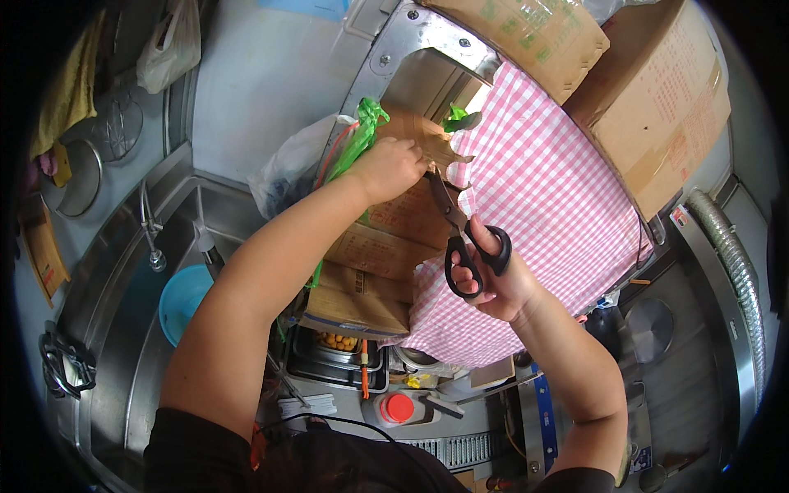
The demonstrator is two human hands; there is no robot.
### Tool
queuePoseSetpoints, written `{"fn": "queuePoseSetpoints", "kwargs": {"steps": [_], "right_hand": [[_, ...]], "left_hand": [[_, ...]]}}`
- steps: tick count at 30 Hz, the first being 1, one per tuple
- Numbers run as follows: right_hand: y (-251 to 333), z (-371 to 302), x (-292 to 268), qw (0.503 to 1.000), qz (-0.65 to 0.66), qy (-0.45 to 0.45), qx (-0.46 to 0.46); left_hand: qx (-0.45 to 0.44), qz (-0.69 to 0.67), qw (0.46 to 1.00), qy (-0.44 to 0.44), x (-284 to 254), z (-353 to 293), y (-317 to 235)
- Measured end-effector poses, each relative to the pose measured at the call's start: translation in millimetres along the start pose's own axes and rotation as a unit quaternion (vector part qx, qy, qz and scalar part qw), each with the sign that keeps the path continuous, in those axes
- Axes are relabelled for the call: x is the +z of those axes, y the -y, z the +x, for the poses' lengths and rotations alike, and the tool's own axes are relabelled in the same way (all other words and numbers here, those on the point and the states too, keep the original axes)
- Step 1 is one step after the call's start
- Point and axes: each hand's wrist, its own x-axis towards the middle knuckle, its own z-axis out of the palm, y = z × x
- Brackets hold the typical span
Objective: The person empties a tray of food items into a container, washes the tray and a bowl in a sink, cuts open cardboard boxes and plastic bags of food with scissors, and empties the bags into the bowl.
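Observation:
My right hand (501, 283) is closed round the black handles of a pair of scissors (452, 209), thumb through one loop and fingers at the other. The dark blades point up and left, their tips close to my left hand (390, 168). My left hand's fingers are curled at the edge of a brown, ragged-edged piece (442, 149); what they grip is hidden. Below lies a brown cardboard box (374, 255). A pink-and-white checked cloth (546, 209) spreads just right of the blades. Green plastic film (355, 146) hangs beside my left hand.
A steel sink (107, 353) with a blue basin (182, 302) is at the left. Cardboard boxes (657, 107) rise at the upper right. Below stand a tray of small yellow-brown food (337, 341) and a red-lidded container (397, 407). A ribbed metal hose (731, 246) runs down the far right.

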Motion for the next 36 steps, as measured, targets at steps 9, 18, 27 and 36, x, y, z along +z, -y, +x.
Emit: {"fn": "queuePoseSetpoints", "kwargs": {"steps": [9, 18, 27, 36], "right_hand": [[4.2, 6.1, 2.1, 0.997, -0.061, -0.037, -0.021], [-8.0, -7.9, -23.1, 0.997, -0.071, 0.038, -0.008], [26.6, 8.6, -49.6, 0.903, -0.368, -0.173, -0.138], [38.2, 34.6, -38.6, 0.608, -0.758, -0.221, -0.081]], "left_hand": [[0.011, -0.011, 1.0, -0.001, 2.8, -0.4, 3.1], [0.022, -0.025, 0.997, 0.066, 1.5, 20.5, 9.2], [-0.188, -0.039, 0.969, 0.157, 24.8, 38.4, -12.2], [-0.113, -0.022, 0.987, 0.115, 29.4, 45.5, 10.0]]}}
